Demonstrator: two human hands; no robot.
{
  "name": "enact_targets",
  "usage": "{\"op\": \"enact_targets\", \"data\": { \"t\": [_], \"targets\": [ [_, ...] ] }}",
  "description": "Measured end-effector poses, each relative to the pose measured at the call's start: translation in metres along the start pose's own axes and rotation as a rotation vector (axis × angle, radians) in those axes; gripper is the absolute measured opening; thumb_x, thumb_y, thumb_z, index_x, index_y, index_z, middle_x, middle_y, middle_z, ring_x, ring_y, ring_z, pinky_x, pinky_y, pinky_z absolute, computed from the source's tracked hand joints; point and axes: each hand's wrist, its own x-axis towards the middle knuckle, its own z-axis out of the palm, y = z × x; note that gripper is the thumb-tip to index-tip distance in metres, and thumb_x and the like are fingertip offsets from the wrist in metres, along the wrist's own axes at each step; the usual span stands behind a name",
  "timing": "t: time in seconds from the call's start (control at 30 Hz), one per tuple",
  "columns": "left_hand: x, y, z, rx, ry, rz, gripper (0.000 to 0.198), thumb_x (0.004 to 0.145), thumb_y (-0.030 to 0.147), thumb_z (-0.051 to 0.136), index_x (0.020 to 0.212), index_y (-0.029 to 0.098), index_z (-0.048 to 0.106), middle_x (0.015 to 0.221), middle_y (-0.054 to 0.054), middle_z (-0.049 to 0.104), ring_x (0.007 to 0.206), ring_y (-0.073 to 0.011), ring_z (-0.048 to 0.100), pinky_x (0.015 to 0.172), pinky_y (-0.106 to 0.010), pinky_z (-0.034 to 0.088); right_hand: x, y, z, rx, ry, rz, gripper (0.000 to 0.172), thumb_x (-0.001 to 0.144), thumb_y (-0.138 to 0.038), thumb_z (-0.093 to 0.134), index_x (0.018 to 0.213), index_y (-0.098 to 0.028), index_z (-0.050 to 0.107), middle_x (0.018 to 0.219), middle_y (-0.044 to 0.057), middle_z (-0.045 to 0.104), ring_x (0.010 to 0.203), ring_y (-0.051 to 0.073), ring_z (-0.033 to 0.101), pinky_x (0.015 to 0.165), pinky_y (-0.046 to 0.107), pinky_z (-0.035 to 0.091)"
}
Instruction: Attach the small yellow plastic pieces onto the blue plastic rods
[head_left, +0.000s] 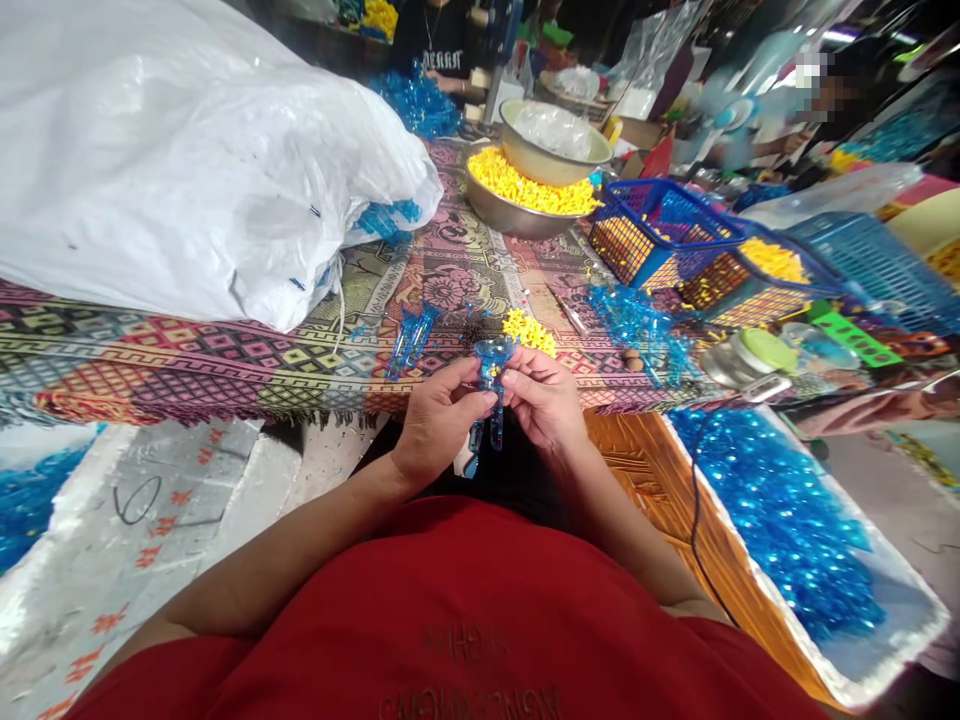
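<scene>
Heaping yellow pieces [525,182], steel basin [499,222], blue basket [660,235]

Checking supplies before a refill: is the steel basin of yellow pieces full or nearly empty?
Full: yellow pieces heap to the rim of the steel basin, with a smaller bowl resting on top.

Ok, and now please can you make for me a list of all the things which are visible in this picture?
white plastic sack: one, white, left on the table
patterned cloth: one, multicoloured, covering the table
steel basin: one, silver, far side of the cloth
tan bowl: one, tan, on the basin's yellow pieces
yellow pieces: many, yellow, in the basin and in a heap near the hands
blue plastic baskets: at least two, blue, right side
white box: one, white, lower right, full of blue pieces
blue plastic piece: one, translucent blue, between the hands
left hand: one, holding the piece
right hand: one, holding the piece
red shirt: one, red, on the person
</scene>
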Motion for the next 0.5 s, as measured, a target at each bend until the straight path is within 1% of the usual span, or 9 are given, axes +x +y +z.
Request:
{"op": "enact_targets", "data": {
  "t": [0.13,0.3,0.37,0.5],
  "targets": [
    [0.0001,0.0001,-0.0003,0.056,-0.007,0.038,0.031,0.075,0.020,0.062,0.106,0.016,0.066,0.098,-0.004,0.069,0.078,-0.0142,0.064,0.074,-0.027,0.054,-0.0002,0.0005,0.0013,0.005,-0.001,-0.013,0.029,0.058,-0.024,0.083,0.084,-0.020,0.071,0.072,-0.001,0.068,0.051,0.006,0.051,0.045,0.018,0.042],
    [0.0013,0.0011,-0.0024,0.194,0.016,0.060,0.033,0.076,0.017,0.061,0.108,0.015,0.067,0.095,-0.005,0.069,0.081,-0.0157,0.063,0.076,-0.027,0.052,0.0001,0.0035,-0.0009,-0.019,0.036,0.032,0.027,0.056,-0.026,0.083,0.081,-0.019,0.074,0.066,-0.001,0.068,0.046,0.006,0.050,0.042,0.019,0.041],
    [0.0021,0.0006,-0.0039,0.233,0.011,0.070,0.032,0.076,0.018,0.061,0.108,0.015,0.068,0.094,-0.005,0.069,0.082,-0.0163,0.063,0.076,-0.027,0.052,-0.0008,0.0045,-0.0007,-0.017,0.053,0.017,0.027,0.054,-0.026,0.084,0.078,-0.020,0.073,0.062,-0.002,0.067,0.043,0.006,0.049,0.041,0.019,0.040],
    [0.0022,-0.0008,-0.0058,0.240,-0.028,0.096,0.029,0.078,0.020,0.060,0.106,0.017,0.070,0.096,-0.004,0.069,0.089,-0.0175,0.062,0.081,-0.027,0.050,-0.0026,0.0056,0.0013,-0.012,0.085,-0.027,0.027,0.052,-0.027,0.085,0.073,-0.019,0.070,0.055,-0.005,0.063,0.042,0.006,0.050,0.040,0.018,0.040]
  ]
}}
